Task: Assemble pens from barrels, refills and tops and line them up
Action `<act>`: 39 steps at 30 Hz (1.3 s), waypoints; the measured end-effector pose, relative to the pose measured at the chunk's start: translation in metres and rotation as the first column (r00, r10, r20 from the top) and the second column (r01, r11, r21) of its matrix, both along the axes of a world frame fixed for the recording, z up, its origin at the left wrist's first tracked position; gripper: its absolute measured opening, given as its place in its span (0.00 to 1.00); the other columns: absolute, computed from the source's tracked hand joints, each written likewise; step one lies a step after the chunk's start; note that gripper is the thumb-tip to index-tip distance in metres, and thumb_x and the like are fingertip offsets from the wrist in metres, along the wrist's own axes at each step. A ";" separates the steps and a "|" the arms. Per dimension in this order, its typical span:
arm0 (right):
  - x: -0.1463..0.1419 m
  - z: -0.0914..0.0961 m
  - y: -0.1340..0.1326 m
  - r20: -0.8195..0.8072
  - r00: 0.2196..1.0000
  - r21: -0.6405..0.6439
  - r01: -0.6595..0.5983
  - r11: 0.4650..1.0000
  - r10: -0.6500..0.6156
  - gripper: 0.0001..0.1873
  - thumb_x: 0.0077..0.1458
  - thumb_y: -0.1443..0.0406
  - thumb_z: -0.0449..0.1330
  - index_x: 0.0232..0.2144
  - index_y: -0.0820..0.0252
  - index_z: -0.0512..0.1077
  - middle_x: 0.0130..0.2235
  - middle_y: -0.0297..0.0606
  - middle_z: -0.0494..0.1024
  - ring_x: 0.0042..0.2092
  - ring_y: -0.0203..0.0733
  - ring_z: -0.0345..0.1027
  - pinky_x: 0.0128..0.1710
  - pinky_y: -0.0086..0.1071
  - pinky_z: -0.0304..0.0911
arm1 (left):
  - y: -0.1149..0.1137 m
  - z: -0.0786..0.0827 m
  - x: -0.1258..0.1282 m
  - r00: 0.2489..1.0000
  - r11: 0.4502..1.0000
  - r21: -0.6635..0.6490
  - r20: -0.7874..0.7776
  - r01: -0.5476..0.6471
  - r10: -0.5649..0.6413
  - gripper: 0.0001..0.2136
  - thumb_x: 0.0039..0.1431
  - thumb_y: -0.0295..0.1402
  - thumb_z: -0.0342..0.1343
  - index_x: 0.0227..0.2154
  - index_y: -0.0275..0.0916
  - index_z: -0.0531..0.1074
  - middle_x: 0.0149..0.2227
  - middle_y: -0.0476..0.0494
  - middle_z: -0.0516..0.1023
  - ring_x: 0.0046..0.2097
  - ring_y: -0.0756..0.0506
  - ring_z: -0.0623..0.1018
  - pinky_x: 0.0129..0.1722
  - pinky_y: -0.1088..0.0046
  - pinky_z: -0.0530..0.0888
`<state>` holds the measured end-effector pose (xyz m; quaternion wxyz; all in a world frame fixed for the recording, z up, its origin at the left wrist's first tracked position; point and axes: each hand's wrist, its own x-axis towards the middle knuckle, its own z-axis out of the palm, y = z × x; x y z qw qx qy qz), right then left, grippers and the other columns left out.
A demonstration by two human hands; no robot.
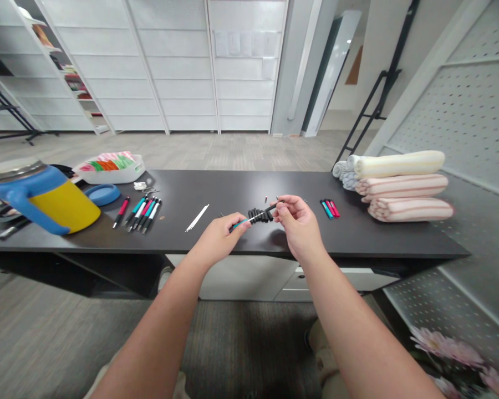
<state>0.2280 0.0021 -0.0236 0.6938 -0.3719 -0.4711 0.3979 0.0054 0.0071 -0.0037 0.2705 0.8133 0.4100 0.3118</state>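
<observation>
My left hand (222, 237) is closed around a teal pen barrel (238, 224), with a thin white refill sticking out of it to the right. Between thumb and fingers, my right hand (298, 226) pinches a slim black pen part (275, 205), tilted toward the refill. Whether the two pieces touch is too small to tell. Just behind them, several black pen parts (264, 216) lie in a row on the dark table. A bundle of white refills (197, 218) rests left of my left hand. Teal and red pen barrels (330, 208) lie to the right.
Several pens (144, 214) lie at left beside a blue lid (102, 194) and a large blue-yellow mug (62, 199). Behind stands a white basket (112, 176) with colourful items. Rolled towels (407, 185) are stacked at the right end of the table (183, 183).
</observation>
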 end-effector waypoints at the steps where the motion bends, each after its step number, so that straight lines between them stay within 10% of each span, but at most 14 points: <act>1: 0.000 0.000 0.000 -0.004 1.000 0.001 0.004 1.000 -0.004 0.16 0.58 0.56 0.71 0.44 0.55 0.75 0.42 0.38 0.84 0.34 0.35 0.73 0.34 0.30 0.68 | 0.000 0.000 0.000 1.000 1.000 -0.001 0.002 -0.001 0.001 0.16 0.73 0.45 0.50 0.39 0.41 0.77 0.35 0.51 0.79 0.38 0.46 0.75 0.39 0.72 0.66; 30: -0.002 0.005 -0.011 0.434 0.872 -0.183 -0.159 0.970 0.225 0.13 0.58 0.56 0.67 0.41 0.57 0.79 0.39 0.40 0.87 0.38 0.43 0.80 0.42 0.37 0.72 | -0.002 0.000 -0.006 0.994 0.970 0.223 -0.074 0.100 -0.085 0.15 0.76 0.38 0.46 0.45 0.40 0.78 0.41 0.42 0.77 0.43 0.44 0.77 0.47 0.66 0.72; 39: -0.004 0.015 -0.021 0.793 0.605 -0.029 -0.074 0.997 0.068 0.06 0.64 0.60 0.65 0.38 0.54 0.79 0.32 0.34 0.84 0.31 0.39 0.73 0.33 0.31 0.63 | 0.004 -0.003 -0.020 0.981 0.946 0.298 -0.175 0.132 -0.082 0.11 0.73 0.36 0.53 0.47 0.41 0.79 0.44 0.41 0.81 0.47 0.42 0.79 0.50 0.64 0.73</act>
